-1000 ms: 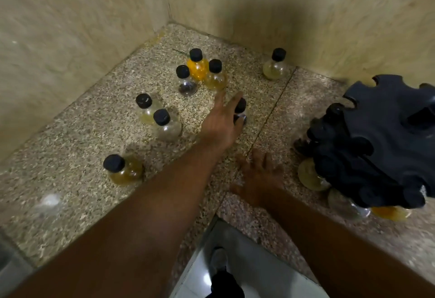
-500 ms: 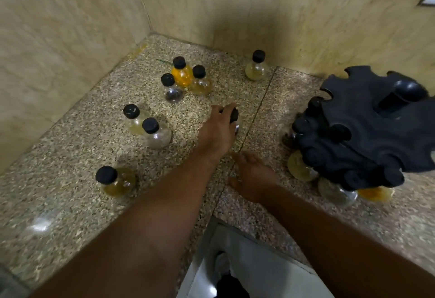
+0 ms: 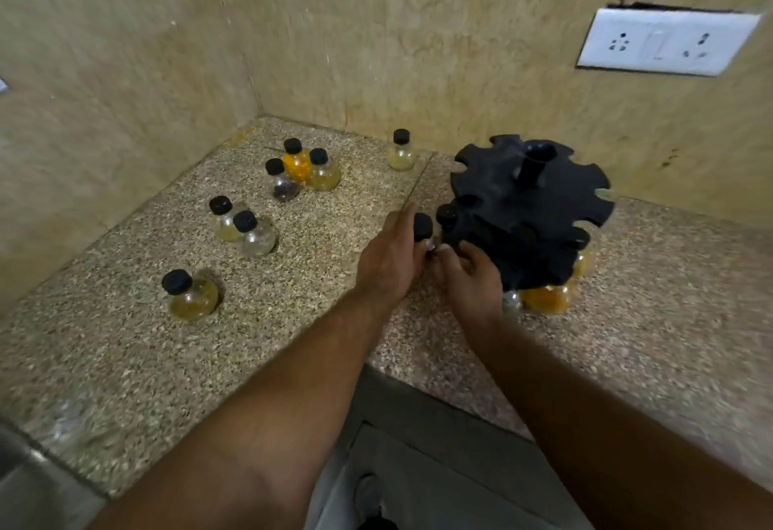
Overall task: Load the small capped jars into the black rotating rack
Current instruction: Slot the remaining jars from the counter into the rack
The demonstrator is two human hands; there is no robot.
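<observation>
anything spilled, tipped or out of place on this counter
Nothing stands out: seven loose jars stand upright and capped on the counter, no spill visible. The left hand grips one more jar beside the rack.

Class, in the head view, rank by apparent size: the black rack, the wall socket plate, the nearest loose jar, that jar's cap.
1. black rack
2. wall socket plate
3. nearest loose jar
4. jar's cap

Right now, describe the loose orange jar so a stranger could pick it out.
Find the wall corner behind the granite counter. Three jars huddle nearest it. The rearmost is the orange jar: bright orange, unlike the pale yellow jar and dark-filled jar beside it.
</observation>
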